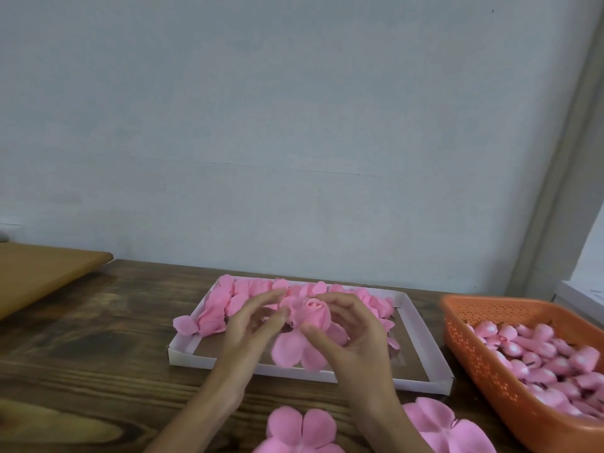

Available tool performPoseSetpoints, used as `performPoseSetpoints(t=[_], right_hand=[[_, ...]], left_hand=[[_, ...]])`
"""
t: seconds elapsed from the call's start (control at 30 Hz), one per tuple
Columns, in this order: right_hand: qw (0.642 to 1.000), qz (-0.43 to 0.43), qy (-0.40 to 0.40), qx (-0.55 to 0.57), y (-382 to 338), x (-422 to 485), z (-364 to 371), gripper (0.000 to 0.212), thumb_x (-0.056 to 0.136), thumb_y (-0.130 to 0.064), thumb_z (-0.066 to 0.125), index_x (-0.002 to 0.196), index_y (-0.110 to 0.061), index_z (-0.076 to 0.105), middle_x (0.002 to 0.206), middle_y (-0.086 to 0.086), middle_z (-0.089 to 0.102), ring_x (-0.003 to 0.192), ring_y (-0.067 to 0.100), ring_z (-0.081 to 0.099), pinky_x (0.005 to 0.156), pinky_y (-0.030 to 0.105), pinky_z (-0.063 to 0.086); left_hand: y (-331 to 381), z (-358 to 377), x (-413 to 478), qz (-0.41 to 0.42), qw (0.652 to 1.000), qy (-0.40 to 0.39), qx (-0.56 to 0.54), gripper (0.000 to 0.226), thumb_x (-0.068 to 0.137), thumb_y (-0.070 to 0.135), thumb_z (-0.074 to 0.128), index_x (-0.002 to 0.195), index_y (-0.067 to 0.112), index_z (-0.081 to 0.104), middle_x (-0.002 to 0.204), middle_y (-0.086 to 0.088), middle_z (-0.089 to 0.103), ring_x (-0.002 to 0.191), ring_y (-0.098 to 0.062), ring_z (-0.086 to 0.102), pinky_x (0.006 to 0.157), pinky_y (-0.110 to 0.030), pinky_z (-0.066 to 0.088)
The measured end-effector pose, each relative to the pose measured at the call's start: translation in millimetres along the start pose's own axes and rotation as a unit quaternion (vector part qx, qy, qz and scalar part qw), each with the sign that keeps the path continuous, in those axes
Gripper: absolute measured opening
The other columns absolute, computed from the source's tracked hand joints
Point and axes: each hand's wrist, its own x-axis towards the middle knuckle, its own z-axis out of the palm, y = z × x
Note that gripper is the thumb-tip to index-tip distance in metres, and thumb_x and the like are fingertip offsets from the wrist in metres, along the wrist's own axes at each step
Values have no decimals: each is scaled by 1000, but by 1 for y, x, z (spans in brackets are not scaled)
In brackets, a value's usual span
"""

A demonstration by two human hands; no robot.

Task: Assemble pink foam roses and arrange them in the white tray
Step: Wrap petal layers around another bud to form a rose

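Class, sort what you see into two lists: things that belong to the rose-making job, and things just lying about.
Job: half-made rose, left hand, right hand, white tray, finished roses, orange basket, buds, loose petals.
Lying about: wooden board, white object at right edge.

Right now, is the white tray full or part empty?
Part filled. Pink roses crowd the far and left sides of the white tray; its floor along the near and right sides shows bare.

1 wide-angle head cam looks fwd & down, close over white tray (188, 357) on table (114, 322), wall (294, 125) behind.
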Motion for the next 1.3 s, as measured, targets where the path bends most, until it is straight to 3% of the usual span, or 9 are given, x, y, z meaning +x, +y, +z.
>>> performPoseSetpoints(t=[0.1,0.2,0.37,0.5,0.67,0.77,0.87,0.97,1.3], right_hand=[[999,28,35,18,1,3,-2,39,76,-3,87,105,-25,74,110,5,76,109,23,72,95,42,57],[998,36,53,28,3,6,-7,40,72,-10,91,106,-24,75,111,5,76,111,24,71,96,44,56],[995,60,48,67,4,7,-12,39,75,-2,86,108,-17,74,112,10,75,103,29,74,77,27,59],[993,59,55,87,1,8,-13,40,73,-4,86,109,-17,74,111,9,76,101,26,76,76,27,60],[992,73,43,95,-1,9,-14,40,75,-8,86,112,-19,73,111,9,76,101,25,75,77,28,60],[993,89,29,79,1,10,-14,41,76,-6,85,113,-17,73,117,12,74,106,30,74,82,37,62],[993,100,19,55,3,8,-11,40,75,-6,87,110,-23,75,118,9,74,108,30,73,87,42,61],[995,99,8,27,4,7,-10,41,76,-2,87,107,-28,76,115,2,75,105,29,74,88,47,60],[994,46,-103,-5,-6,5,-10,40,78,-3,87,110,-23,73,108,7,77,103,24,75,82,27,59]], left_hand=[[-4,-4,2,-56,998,-40,2,32,80,43,83,110,31,80,114,2,79,112,-16,72,94,-35,55],[-11,-2,2,-73,996,-18,-48,15,85,21,85,97,12,82,103,-14,79,102,-30,73,83,-34,59],[-9,0,3,-100,988,-35,-109,40,80,34,83,118,21,78,120,-14,77,116,-30,72,97,-46,56],[-11,-4,4,-157,969,-92,-166,55,94,37,74,133,-1,67,134,-25,68,129,-42,63,112,-63,47],[-9,-4,6,-222,945,-90,-221,49,98,40,71,130,3,70,132,-26,69,126,-42,66,107,-55,53],[-16,-7,8,-198,950,-62,-232,47,92,30,81,126,-1,71,131,-27,68,126,-43,65,112,-59,47],[-15,-6,8,-184,959,-15,-217,49,75,21,89,117,0,76,123,-26,72,112,-38,73,91,-45,63],[-14,-2,6,-150,975,41,-156,62,60,28,93,116,8,76,113,-20,77,102,-35,77,80,-42,63],[-10,8,0,-76,984,89,-133,50,63,44,96,97,10,82,103,-18,78,97,-30,75,83,-43,58]])
